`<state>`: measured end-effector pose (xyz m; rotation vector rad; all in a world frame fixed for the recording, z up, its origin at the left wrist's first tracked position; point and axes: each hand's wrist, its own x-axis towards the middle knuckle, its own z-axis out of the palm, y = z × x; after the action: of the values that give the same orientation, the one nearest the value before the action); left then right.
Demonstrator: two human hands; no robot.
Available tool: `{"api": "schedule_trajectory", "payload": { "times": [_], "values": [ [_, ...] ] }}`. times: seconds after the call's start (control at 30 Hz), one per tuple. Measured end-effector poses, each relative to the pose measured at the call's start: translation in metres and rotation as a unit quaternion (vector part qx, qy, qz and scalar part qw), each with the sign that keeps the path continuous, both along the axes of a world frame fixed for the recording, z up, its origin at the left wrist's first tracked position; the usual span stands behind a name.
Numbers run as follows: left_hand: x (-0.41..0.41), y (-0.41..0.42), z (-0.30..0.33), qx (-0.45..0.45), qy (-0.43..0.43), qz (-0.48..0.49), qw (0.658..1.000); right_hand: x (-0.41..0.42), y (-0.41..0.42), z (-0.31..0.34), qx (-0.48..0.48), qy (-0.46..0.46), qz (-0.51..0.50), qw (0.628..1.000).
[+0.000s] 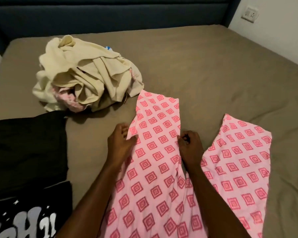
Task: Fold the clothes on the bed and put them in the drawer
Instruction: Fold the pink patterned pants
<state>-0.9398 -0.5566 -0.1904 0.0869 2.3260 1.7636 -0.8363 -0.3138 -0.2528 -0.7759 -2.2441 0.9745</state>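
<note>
The pink trousers (155, 169) lie spread flat on the bed (213, 69), their two legs splayed apart and pointing away from the person; nearest the camera, left of the trousers, a black shirt (24, 219) with pale lettering lies on the sheet, and just beyond it, still left of the trousers, lies a plain black garment (26, 152) (folded, as far as can be told). The left hand (121, 141) sits at the outer edge of the trousers' left leg, fingers curled and pinching that edge; the right hand (189, 145) sits at the inner edge of the same leg, in the gap between the two legs, fingers curled in and gripping the fabric there. Beyond the trousers, up and to the left of the left leg's hem and almost touching it, a rumpled pile of clothes (86, 74) in cream cloth with bits of pink showing sits on the bed; farther still, past the trousers, a dark headboard (110, 16) runs across, with a wall socket (250, 14) to the far right.
</note>
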Motion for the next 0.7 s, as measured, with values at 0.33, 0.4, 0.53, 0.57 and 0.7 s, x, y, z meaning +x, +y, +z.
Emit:
{"api": "schedule_trajectory", "payload": {
  "times": [0.33,0.4,0.53,0.57,0.7],
  "values": [
    [0.209,-0.135,0.022,-0.219,0.0,0.008,0.976,0.015,0.005,0.099,-0.263,-0.158,0.129,0.943],
    [0.228,-0.145,0.018,-0.219,0.005,-0.006,0.976,0.038,-0.011,0.104,-0.12,-0.182,0.113,0.969],
    [0.244,-0.156,0.009,-0.253,0.054,-0.012,0.966,0.135,-0.099,0.081,0.032,-0.187,0.086,0.978],
    [0.245,-0.156,0.006,-0.261,0.07,-0.002,0.963,0.16,-0.121,0.073,0.039,-0.191,0.067,0.979],
    [0.253,-0.154,-0.001,-0.298,0.117,0.028,0.947,0.246,-0.187,0.052,0.093,-0.218,0.023,0.971]
  ]
}}
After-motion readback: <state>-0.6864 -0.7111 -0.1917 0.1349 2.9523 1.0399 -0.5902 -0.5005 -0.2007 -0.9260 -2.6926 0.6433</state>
